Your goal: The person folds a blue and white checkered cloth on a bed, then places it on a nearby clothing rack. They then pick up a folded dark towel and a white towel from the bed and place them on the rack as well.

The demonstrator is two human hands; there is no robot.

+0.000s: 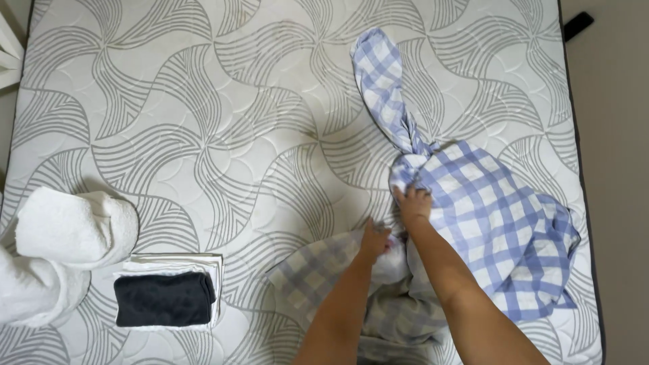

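Pressing down on a bundle of blue and white checked cloth (487, 223), the right hand (413, 205) rests at the point where the fabric is gathered into a twist. Its fingers are curled into the folds and hold the cloth there. The left hand (374, 240) lies just beside it, a little nearer and to the left, with the fingers closed on the edge of a paler checked piece (318, 270), which spreads toward the near left.

The cloth lies on a bare mattress (203, 135) with a grey leaf pattern, right of the middle. One long twisted end (382, 81) reaches toward the far side, and the larger part lies crumpled to the right of the hands.

As I judge it, the work on this cloth is only in the beginning: nothing of it is flat or folded yet, and the twisted end and the crumpled part are both not yet straightened.

At the near left, well apart from the hands, a dark folded towel (164, 297) sits on a white folded one (203, 262). Beside them lie two rolled white towels (67, 230).
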